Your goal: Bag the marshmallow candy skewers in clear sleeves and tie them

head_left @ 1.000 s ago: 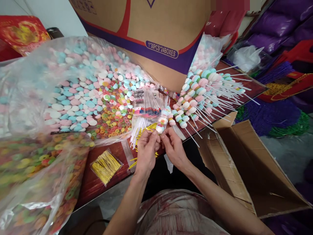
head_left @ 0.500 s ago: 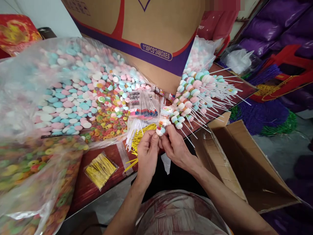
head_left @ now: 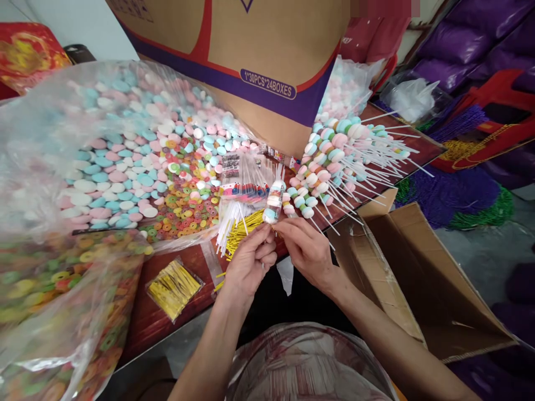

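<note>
Left hand is in a narrow pinch on the near end of the wrapped skewer, and the right hand has its fingertips drawn in to meet it at that same spot. The skewer itself sticks out just beyond both hands, wrapped sweets pointing away from the body. Honestly, it's too small to tell whether the right fingers have the wrapper, a tie or just the tip of something, so take that bit lightly.

My two cents on this bit, which I'd read as working the gathered end: let the left pinch be the anchor, right up against the last sweet, and do the fiddling with the right fingertips only. Squeeze the film, not the sweets, since they look soft and I'd guess they dent. If the left pinch sits too low, the wrapper would probably end up baggy.

Layout's handy: loose yellow ties on the desk just beyond the left hand, with wrappers past them. The unwrapped skewers are piled beyond the right hand, sticks out to its right, so watch that elbow doesn't swing into those ends.
</note>
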Tool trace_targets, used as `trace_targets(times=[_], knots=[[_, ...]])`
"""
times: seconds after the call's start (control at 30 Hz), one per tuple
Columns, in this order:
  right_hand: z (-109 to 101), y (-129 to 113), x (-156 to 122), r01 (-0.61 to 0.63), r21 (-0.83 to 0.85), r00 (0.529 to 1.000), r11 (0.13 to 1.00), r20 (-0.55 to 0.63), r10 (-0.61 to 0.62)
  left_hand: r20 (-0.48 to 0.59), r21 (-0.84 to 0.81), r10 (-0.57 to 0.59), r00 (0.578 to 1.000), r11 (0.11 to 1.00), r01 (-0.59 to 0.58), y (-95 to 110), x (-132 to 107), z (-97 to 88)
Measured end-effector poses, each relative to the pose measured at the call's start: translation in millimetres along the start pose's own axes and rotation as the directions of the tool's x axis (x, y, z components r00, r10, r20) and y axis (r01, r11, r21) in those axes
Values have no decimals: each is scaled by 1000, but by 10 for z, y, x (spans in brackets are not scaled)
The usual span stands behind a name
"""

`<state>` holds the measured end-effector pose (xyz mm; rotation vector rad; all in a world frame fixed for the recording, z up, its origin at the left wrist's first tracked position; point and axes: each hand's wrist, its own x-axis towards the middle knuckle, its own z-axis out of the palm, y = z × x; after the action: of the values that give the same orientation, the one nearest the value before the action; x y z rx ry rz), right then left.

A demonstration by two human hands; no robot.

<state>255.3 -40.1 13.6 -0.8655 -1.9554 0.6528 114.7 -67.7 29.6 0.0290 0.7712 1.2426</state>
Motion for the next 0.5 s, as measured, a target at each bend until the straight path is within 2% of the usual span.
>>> trace_targets(times=[0.1,0.2,0.33,0.43,0.5], knots=[[-26,49,12,172,-108,985,979,1,-173,1,-16,-32,999,999,32,-7,-35,4],[-20,51,56,214,-197,975,957,-12,-221,11,-17,-28,1000,999,29,-43,-66,25],[49,-21,65,87,-269,993,959,-51,-104,47,31,14,999,999,-16,-79,-43,58],[53,-119,38,-55,-122,997,991,-64,47,134,79,21,991,996,-32,-49,-29,86],[-2,-194,35,-177,32,982,984,-54,179,178,120,108,978,984,-131,-22,-56,107]])
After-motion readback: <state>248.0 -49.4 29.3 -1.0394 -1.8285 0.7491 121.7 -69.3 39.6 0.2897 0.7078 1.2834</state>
